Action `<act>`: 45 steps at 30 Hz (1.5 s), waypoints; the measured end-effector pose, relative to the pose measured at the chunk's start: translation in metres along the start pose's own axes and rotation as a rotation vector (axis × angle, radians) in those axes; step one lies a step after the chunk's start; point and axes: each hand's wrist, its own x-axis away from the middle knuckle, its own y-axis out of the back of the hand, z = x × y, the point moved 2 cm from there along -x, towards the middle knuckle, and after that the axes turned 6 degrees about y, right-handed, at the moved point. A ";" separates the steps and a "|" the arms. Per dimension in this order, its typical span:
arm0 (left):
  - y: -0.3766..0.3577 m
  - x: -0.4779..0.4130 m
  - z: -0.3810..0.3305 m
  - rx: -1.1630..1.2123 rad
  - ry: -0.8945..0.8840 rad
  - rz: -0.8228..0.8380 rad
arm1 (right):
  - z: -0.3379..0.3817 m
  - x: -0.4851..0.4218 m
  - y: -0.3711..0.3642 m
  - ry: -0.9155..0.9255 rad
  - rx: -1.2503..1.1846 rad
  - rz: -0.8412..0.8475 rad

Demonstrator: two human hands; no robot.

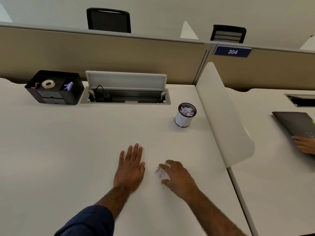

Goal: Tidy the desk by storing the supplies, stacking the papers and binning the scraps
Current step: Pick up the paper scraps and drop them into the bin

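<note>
My left hand lies flat, palm down, on the white desk, fingers together and holding nothing. To its right, my right hand curls its fingertips around a small crumpled pale-purple paper scrap that rests on the desk. A small round bin, white-sided with a black mesh rim, stands at the back right and holds several purple scraps. A black desk organiser at the back left holds a roll of tape, a purple item and some clips.
An open cable hatch with its lid raised sits at the back centre. A white divider panel borders the desk on the right. Beyond it, another person's hand rests by a dark laptop.
</note>
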 end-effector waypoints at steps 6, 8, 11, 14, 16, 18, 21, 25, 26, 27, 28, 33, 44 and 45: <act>-0.001 0.001 0.000 -0.006 0.010 -0.002 | 0.032 -0.007 -0.029 0.147 0.223 -0.112; 0.000 0.000 -0.001 0.001 0.009 -0.003 | 0.038 -0.006 -0.032 0.146 0.233 -0.151; -0.002 -0.001 -0.001 0.010 0.010 -0.001 | 0.037 -0.007 -0.031 0.132 0.240 -0.199; -0.003 0.000 0.000 0.010 0.010 -0.001 | 0.034 -0.008 -0.026 0.117 0.210 -0.220; -0.002 0.000 0.000 0.007 0.009 0.004 | 0.033 -0.009 -0.023 0.122 0.228 -0.236; -0.001 0.000 0.000 -0.003 0.007 0.003 | 0.029 -0.011 -0.021 0.113 0.228 -0.243; 0.000 0.000 -0.001 -0.016 0.003 0.007 | 0.013 -0.018 -0.021 0.068 0.072 -0.276; -0.002 0.000 0.001 0.002 0.000 -0.018 | -0.015 -0.029 0.007 -0.218 -0.399 -0.319; -0.002 0.000 0.001 0.005 -0.003 -0.019 | -0.023 -0.031 0.019 -0.282 -0.520 -0.347; -0.003 0.000 0.001 0.010 -0.004 -0.021 | -0.029 -0.033 0.032 -0.331 -0.639 -0.378; -0.004 -0.001 0.002 0.016 -0.006 -0.024 | -0.037 -0.035 0.044 -0.366 -0.764 -0.407; -0.005 -0.001 0.003 0.025 -0.008 -0.048 | -0.066 -0.060 0.116 -0.406 -1.063 -0.564; -0.012 -0.001 0.005 0.030 -0.004 -0.078 | -0.106 -0.159 0.195 -0.417 -0.366 -0.605; -0.013 -0.002 0.005 0.028 -0.003 -0.082 | -0.107 -0.163 0.193 -0.422 -0.329 -0.578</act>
